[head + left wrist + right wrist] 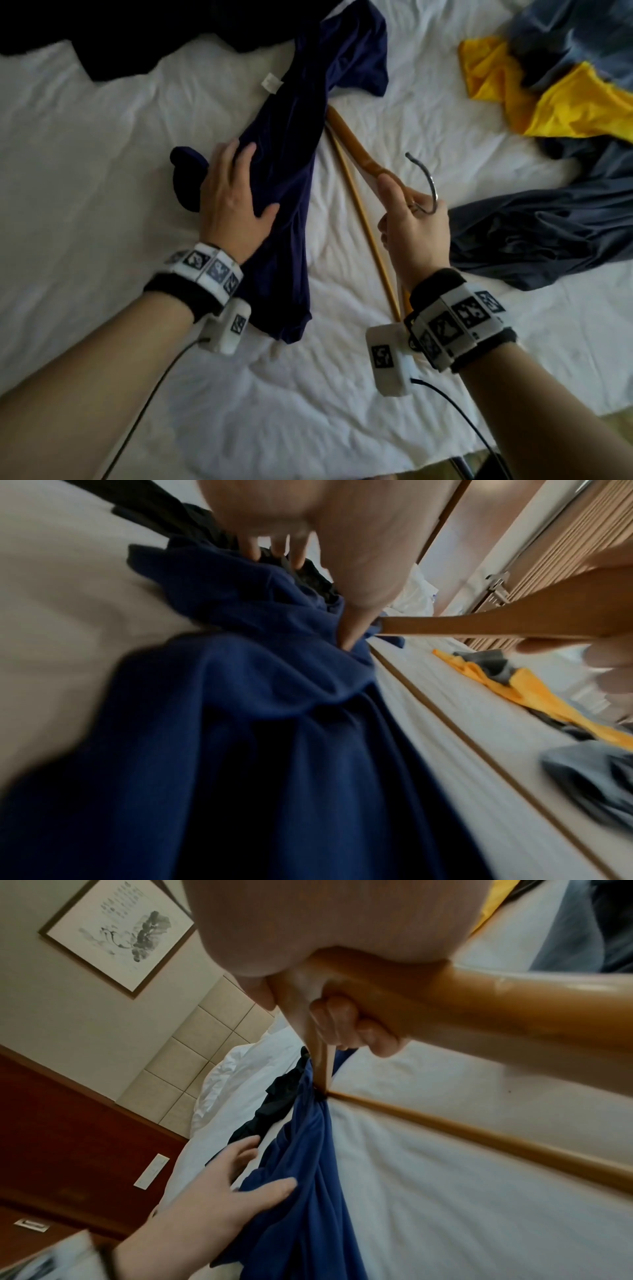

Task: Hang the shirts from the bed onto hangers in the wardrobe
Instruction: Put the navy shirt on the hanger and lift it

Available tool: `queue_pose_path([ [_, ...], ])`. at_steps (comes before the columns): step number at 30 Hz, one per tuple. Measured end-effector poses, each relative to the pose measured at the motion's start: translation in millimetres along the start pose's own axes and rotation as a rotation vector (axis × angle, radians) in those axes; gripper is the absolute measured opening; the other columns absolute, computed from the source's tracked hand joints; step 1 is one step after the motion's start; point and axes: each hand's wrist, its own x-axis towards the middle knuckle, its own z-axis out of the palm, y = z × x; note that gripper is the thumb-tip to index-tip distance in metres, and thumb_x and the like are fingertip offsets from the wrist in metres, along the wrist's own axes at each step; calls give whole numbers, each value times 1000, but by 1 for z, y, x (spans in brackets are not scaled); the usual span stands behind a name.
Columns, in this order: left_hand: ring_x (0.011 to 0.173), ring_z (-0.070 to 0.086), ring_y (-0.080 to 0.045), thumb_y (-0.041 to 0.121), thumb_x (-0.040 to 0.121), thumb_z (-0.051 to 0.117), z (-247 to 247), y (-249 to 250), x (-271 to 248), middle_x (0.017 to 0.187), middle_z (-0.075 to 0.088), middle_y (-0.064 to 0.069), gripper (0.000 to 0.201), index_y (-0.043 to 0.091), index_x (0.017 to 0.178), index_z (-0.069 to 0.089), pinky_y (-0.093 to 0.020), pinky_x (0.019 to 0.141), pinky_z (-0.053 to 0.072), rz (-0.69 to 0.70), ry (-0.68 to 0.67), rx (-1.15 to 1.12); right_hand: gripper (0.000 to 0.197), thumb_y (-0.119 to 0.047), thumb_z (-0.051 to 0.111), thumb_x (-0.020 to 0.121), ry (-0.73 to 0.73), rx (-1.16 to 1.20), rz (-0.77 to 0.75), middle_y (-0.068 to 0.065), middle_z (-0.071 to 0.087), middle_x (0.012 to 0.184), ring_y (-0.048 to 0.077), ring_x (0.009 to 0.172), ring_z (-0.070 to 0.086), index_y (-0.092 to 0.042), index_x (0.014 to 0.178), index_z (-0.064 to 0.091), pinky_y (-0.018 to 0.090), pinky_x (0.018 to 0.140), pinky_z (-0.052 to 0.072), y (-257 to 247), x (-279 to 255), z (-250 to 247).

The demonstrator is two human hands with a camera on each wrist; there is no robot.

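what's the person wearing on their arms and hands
Both forearms are bare, with no sleeves or gloves. Each wrist carries a black strap under a white band of black square markers. A white camera box with its own marker hangs under each wrist, trailing a thin black cable.

No legible txt anywhere
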Motion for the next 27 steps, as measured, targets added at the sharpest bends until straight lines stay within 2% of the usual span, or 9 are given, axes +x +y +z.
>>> queue_pose_path([
  [2,137,36,-35,30,85,70,6,-6,26,142,45,-15,65,10,142,45,-49,111,34,-18,-112,78,29,-47,61,91,9,-19,-11,8,52,59,24,54,48,-29,69,65,40,54,43,1,-1,1],
  [5,111,56,-36,21,96,54,10,2,38,118,60,-15,31,10,125,58,-47,86,49,-22,-121,100,27,-43,60,93,20,-30,-29,8,52,58,24,53,48,-29,72,66,37,54,41,2,0,2],
  [10,89,64,-42,25,99,47,21,12,-13,96,68,-21,31,15,127,55,-42,69,46,-119,-144,107,32,-47,60,92,24,-53,-29,8,53,59,24,54,49,-24,71,67,47,52,47,3,-2,4],
  [14,59,61,-32,40,86,49,10,3,-81,52,52,4,35,15,106,64,-37,54,48,-137,-166,-114,30,-45,62,92,40,-43,-14,9,56,61,25,56,53,-28,67,61,49,57,51,0,-6,7],
  [17,42,48,-10,48,86,56,-9,2,-109,41,43,8,27,23,79,63,-30,50,47,-94,-385,-185,30,-44,63,92,53,-32,-14,10,55,62,25,58,52,-30,66,59,52,59,51,0,-7,7],
  [20,38,41,-7,37,87,71,-35,11,-104,40,46,8,23,25,69,64,-23,47,38,-136,-593,-309,33,-48,63,89,54,-50,-13,10,54,61,25,56,50,-25,65,63,52,57,50,0,-6,6],
  [22,38,37,-8,31,84,74,-56,17,-88,42,49,-3,15,23,75,65,-27,44,34,-137,-424,-405,33,-46,64,89,67,-37,-7,9,54,61,25,57,50,-26,63,61,51,57,50,0,-6,7],
  [25,43,45,-16,25,83,74,-78,4,-55,48,54,-5,13,20,89,63,-32,52,41,-208,45,-309,31,-42,64,91,72,-33,-3,8,54,61,24,58,52,-28,65,59,43,59,48,1,-7,8],
  [27,62,58,-17,30,83,74,-80,-9,-35,69,63,0,24,21,103,63,-36,67,51,-228,102,-165,34,-42,62,93,56,-66,-41,8,55,61,23,56,53,-21,66,62,37,56,47,2,-9,10],
])
